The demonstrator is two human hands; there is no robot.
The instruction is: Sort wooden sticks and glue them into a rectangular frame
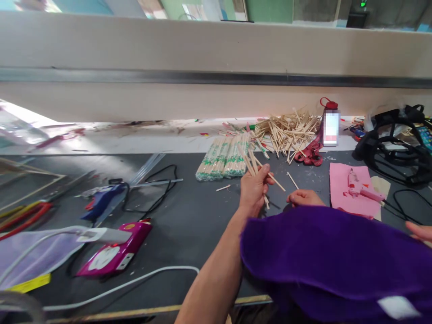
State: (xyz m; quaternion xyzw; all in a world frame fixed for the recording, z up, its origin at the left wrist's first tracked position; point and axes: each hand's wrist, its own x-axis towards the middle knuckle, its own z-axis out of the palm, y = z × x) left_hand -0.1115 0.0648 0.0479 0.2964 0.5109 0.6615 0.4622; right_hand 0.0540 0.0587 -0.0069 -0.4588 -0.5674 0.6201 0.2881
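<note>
My left hand point(254, 186) is closed around several thin wooden sticks point(250, 163), which look like chopsticks and fan out above and below the fingers. To its right, my right hand point(306, 198) has curled fingers just below a short loose stick point(293, 180); whether it pinches anything is hidden. A large purple cloth piece point(330, 256) with a white tag covers my right forearm. Behind the left hand lie plastic-wrapped bundles of chopsticks point(222, 157) with green print. Another short stick point(223, 187) rests on the dark table point(189, 207).
A heap of loose sticks point(286, 130) lies at the back, beside a phone point(330, 128) and red bottle point(331, 105). Rightward are a pink glue gun point(356, 183) and black headgear point(393, 150). A magenta power box point(118, 249) and cables sit left. Another hand point(420, 231) shows at the right edge.
</note>
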